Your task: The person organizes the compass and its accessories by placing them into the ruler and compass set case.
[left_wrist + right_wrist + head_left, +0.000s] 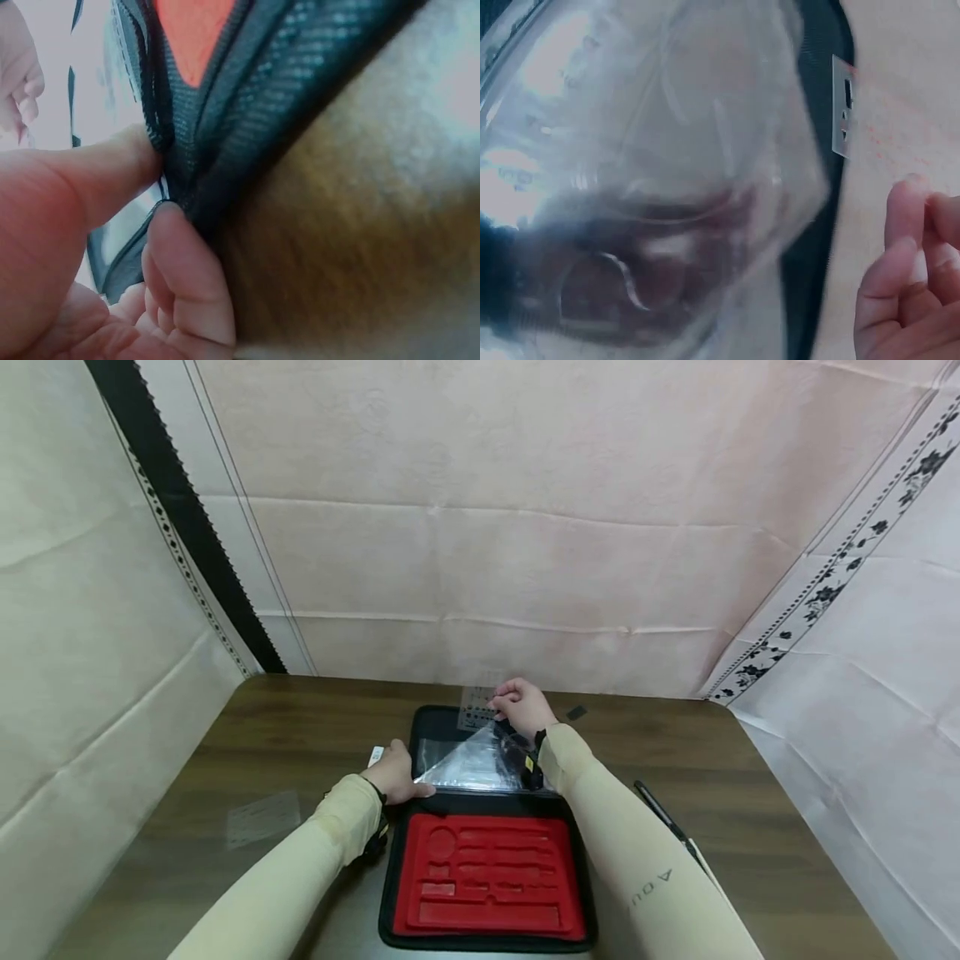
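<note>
A black zip case (390, 893) lies open on the table, a red moulded tray (487, 877) in its near half. Clear plastic (465, 764) spans the far half, rising to a peak below my right hand. My left hand (393, 772) is at the case's left side by the fold; in the left wrist view its thumb and finger (187, 262) pinch the black edge. Over the far edge, my right hand (521, 706) has curled fingers, thumb and fingertip pinching beside a clear stencil (474, 708) with small dark cut-outs. Faint red marks show near those fingertips in the right wrist view.
A small white piece (376, 756) sits next to the left hand. Further left lies a clear sheet (262, 818). A small dark piece (577, 712) is at the back right, and a black pen-like item (660, 810) lies beside my right sleeve. Hanging cloth (480, 568) borders the table.
</note>
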The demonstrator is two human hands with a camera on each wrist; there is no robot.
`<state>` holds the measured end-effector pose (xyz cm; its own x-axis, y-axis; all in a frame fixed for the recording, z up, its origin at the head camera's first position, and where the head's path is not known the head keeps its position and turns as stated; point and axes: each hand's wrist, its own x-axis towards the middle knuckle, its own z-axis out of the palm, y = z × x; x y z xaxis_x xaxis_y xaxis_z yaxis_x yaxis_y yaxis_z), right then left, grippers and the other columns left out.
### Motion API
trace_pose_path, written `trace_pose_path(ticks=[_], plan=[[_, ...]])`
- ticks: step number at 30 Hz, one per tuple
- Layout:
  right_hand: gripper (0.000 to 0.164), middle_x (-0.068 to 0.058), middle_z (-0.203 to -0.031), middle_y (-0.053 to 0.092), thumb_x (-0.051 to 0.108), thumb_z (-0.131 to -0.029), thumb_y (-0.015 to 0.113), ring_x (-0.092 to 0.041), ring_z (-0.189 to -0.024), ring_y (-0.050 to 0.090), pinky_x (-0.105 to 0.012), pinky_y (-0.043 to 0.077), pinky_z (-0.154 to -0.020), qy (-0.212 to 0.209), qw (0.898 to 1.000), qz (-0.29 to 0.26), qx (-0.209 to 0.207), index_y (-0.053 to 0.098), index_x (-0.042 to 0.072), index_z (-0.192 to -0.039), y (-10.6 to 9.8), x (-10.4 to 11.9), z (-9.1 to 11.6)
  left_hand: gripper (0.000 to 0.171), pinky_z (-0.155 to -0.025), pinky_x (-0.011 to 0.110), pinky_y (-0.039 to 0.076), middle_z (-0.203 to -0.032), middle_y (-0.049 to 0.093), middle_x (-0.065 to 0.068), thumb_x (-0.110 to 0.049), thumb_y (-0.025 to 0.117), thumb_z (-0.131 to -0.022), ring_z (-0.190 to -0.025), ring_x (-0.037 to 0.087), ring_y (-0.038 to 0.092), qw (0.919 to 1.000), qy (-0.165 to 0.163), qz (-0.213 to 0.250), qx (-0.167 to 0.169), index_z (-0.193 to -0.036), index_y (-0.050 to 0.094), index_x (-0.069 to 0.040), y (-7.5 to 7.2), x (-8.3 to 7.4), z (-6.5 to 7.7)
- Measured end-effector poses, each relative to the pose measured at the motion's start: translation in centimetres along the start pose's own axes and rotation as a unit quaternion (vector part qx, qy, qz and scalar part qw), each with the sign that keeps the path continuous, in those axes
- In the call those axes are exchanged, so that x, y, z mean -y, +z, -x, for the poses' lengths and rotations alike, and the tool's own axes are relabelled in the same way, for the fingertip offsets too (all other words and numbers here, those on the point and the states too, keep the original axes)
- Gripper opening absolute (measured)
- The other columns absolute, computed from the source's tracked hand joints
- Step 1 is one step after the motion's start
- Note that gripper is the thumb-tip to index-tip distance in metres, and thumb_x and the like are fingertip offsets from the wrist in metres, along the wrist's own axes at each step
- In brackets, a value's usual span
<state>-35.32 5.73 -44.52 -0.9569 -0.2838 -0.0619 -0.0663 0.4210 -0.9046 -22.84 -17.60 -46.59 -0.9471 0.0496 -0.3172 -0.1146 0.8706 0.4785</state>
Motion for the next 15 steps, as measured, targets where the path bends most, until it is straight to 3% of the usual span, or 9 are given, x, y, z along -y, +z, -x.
trace_pose_path(ticks=[9, 15], plan=[[0.016, -0.012, -0.098, 0.067, 0.015, -0.099, 0.057, -0.030, -0.087, 0.062, -0.040, 0.050, -0.077, -0.012, 0.997, 0.006, -0.073, 0.056, 0.006, -0.111, -2.7, -0.7, -0.8, 0.100, -0.098, 0.046, 0.041, -0.135, 0.036, 0.036, -0.036, 0.078, -0.082, -0.119, 0.040, 0.048, 0.9995, -0.005, 0.024, -0.019, -0.139, 0.015, 0.018, 0.4, -0.1, -0.2], [0.014, -0.011, -0.100, 0.068, 0.014, -0.100, 0.054, -0.025, -0.087, 0.062, -0.036, 0.048, -0.074, 0.018, 0.997, 0.036, -0.073, 0.054, 0.004, -0.110, -4.1, -2.4, -0.8, 0.099, -0.098, 0.047, 0.041, -0.132, 0.038, 0.035, -0.036, 0.079, -0.081, -0.117, 0.039, 0.049, 0.9995, -0.007, 0.023, -0.021, -0.138, 0.017, 0.017, 0.4, 0.2, -0.1]])
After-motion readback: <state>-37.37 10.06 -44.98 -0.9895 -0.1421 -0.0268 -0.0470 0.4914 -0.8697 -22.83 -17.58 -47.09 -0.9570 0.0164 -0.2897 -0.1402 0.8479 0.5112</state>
